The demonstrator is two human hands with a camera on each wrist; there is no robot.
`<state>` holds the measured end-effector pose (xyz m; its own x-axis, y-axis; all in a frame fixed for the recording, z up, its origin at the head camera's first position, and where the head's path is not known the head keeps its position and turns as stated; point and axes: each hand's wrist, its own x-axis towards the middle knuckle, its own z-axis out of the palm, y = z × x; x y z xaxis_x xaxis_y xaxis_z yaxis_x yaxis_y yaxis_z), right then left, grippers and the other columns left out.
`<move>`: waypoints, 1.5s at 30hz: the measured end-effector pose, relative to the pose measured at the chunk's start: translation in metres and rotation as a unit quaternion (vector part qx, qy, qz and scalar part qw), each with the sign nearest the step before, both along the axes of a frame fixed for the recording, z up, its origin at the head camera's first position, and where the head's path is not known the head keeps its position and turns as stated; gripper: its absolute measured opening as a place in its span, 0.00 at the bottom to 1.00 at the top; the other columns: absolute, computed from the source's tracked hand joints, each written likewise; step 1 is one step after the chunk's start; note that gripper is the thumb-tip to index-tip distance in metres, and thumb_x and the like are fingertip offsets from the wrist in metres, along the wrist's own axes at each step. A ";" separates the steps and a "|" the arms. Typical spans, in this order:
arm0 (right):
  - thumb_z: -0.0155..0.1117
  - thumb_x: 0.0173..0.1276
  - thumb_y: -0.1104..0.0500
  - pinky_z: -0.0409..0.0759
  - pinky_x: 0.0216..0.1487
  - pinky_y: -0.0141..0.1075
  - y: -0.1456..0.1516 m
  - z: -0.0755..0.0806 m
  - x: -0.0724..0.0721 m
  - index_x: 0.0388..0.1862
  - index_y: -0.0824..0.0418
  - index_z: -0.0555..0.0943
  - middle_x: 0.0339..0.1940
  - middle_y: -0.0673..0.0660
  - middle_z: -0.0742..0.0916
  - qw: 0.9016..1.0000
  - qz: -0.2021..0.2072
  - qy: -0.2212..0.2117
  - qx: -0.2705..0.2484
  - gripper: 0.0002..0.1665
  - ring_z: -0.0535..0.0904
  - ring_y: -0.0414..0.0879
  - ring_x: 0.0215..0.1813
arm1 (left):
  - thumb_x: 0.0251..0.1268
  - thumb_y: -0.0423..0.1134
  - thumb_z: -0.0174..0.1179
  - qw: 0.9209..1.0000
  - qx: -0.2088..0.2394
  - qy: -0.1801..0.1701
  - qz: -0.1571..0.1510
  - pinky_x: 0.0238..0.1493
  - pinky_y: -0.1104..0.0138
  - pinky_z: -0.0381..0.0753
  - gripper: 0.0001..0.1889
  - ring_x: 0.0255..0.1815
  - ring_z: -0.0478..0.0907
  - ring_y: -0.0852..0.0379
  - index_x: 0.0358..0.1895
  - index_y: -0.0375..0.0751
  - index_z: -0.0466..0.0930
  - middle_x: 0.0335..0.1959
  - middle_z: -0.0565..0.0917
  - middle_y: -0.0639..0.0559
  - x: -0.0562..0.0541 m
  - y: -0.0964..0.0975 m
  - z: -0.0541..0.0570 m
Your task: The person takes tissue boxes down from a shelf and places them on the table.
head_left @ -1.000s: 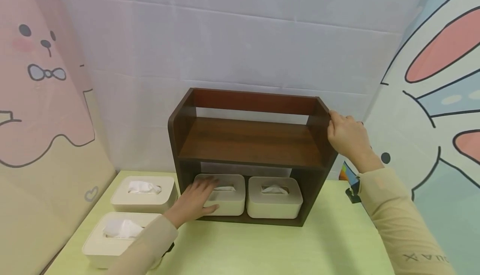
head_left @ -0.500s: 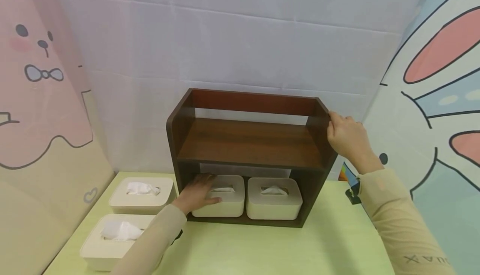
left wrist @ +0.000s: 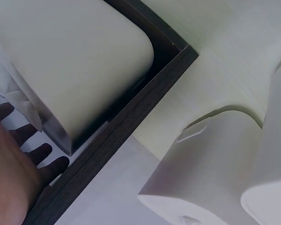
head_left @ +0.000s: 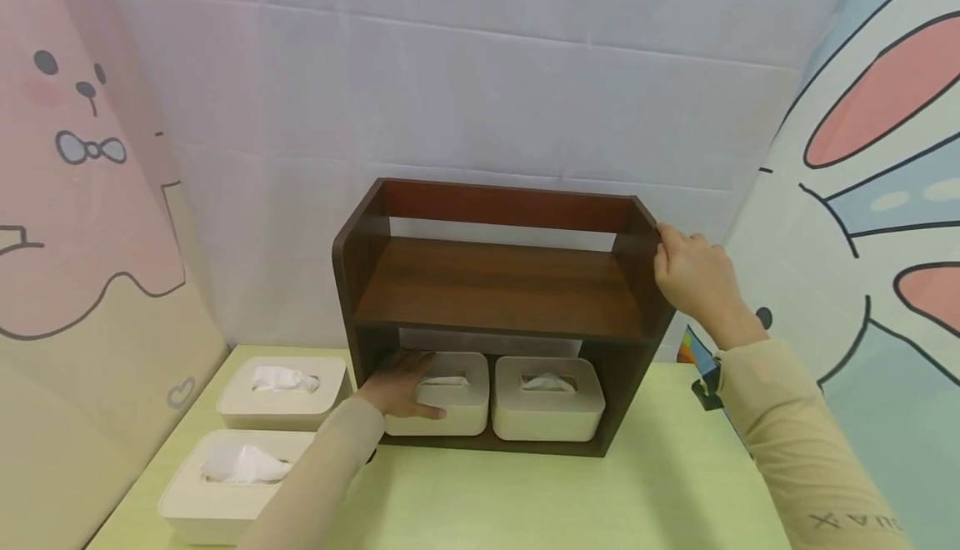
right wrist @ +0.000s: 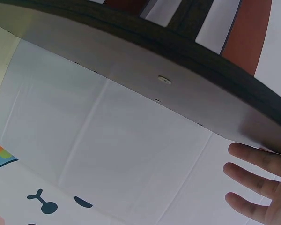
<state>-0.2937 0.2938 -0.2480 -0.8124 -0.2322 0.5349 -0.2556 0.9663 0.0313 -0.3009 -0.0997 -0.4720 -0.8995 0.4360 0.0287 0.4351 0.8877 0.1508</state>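
Along the right sleeve [head_left: 787,425], barely legible lettering [head_left: 856,521], right hand [head_left: 697,277] on brown shelf [head_left: 495,287]

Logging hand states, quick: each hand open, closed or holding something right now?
Left hand: open, fingers spread at the brown shelf's left tissue box.
Right hand: at the shelf's right side; whether it grips cannot be told.

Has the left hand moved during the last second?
Yes: judged against the left side panel of the brown two-tier shelf, the left hand has moved slightly right and farther in.
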 end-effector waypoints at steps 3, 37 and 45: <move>0.40 0.68 0.60 0.70 0.36 0.61 0.000 0.000 0.000 0.58 0.72 0.67 0.48 0.75 0.79 1.000 0.000 0.000 0.000 0.24 0.74 0.70 0.42 | 0.40 0.69 0.62 1.000 0.002 -0.006 -0.002 0.68 0.50 0.54 0.55 0.70 0.51 0.38 0.70 0.41 0.53 0.70 0.57 0.43 -0.002 -0.001 -0.002; 0.39 0.68 0.60 0.71 0.33 0.61 0.006 -0.001 0.000 0.58 0.72 0.67 0.42 0.77 0.79 1.000 0.006 0.007 -0.002 0.24 0.74 0.71 0.37 | 0.31 0.69 0.66 0.999 -0.010 -0.018 0.044 0.66 0.44 0.51 0.60 0.70 0.46 0.31 0.71 0.48 0.49 0.73 0.50 0.43 -0.004 0.007 -0.012; 0.39 0.68 0.60 0.71 0.32 0.61 0.006 -0.001 0.000 0.58 0.72 0.67 0.41 0.77 0.80 1.000 0.006 0.007 -0.002 0.24 0.74 0.71 0.37 | 0.29 0.67 0.70 0.999 0.003 -0.025 0.047 0.66 0.42 0.51 0.59 0.70 0.46 0.31 0.70 0.49 0.53 0.72 0.52 0.42 -0.003 0.011 -0.008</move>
<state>-0.2937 0.3000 -0.2489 -0.8016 -0.2401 0.5475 -0.2676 0.9630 0.0305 -0.3037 -0.0889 -0.4804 -0.9369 0.3494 -0.0149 0.3416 0.9233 0.1757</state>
